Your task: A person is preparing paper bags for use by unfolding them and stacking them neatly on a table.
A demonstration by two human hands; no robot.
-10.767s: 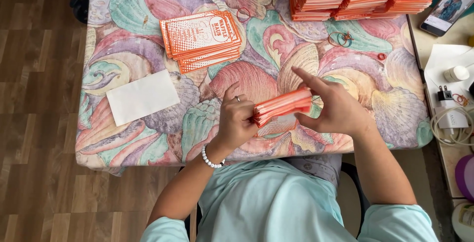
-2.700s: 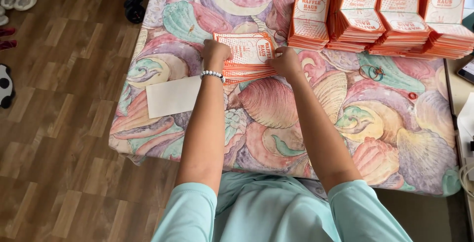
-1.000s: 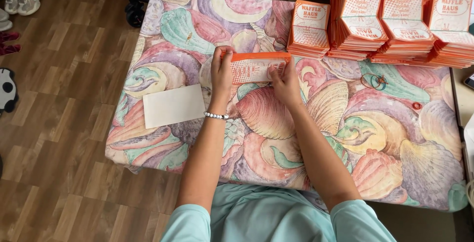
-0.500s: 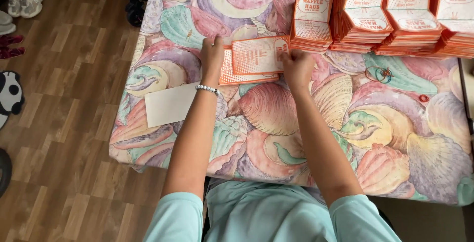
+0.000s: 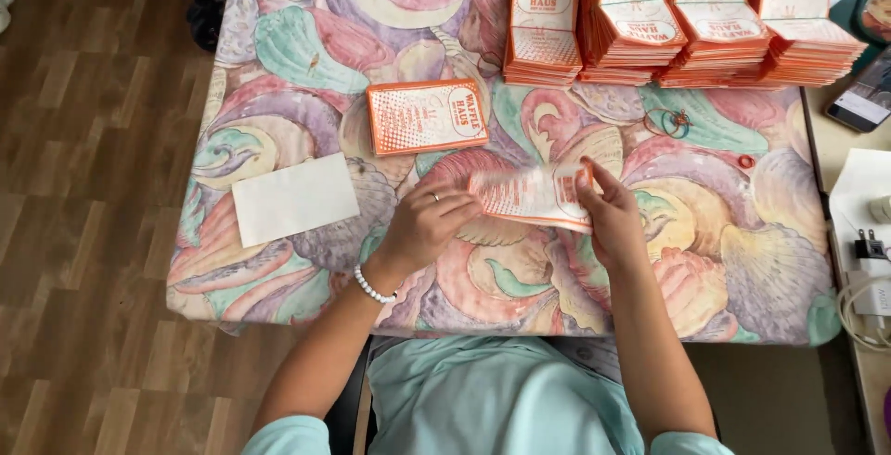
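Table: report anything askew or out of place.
The small orange stack lies tilted, apart from the neat stacks along the far edge. A rubber band lies loose nearby. Nothing looks spilled or damaged.

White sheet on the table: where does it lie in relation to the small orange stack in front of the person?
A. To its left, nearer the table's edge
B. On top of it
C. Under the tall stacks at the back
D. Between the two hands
A: the white sheet lies flat, left of and below the orange stack, apart from it.
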